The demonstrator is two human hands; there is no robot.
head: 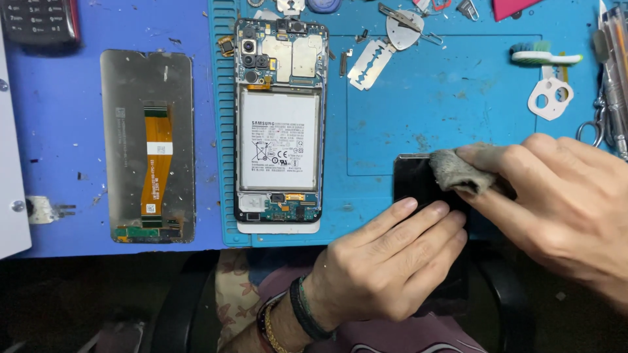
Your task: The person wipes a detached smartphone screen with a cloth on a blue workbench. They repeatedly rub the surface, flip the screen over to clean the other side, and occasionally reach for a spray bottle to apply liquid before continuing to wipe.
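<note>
A black glossy phone panel [413, 180] lies at the front edge of the blue work mat [418, 98], partly overhanging it. My left hand [386, 265] presses flat on the panel's lower part, fingers stretched over it. My right hand [556, 202] pinches a crumpled grey-brown cloth [458, 171] against the panel's upper right. To the left, an opened phone body [280, 124] lies face down, showing its white battery, circuit boards and camera modules.
A detached screen [149, 147] with an orange flex cable lies on the blue table at the left. A razor blade [368, 64], metal pick [402, 29], toothbrush [546, 55], white camera frame [551, 97], and scissors and tools [608, 98] crowd the back and right.
</note>
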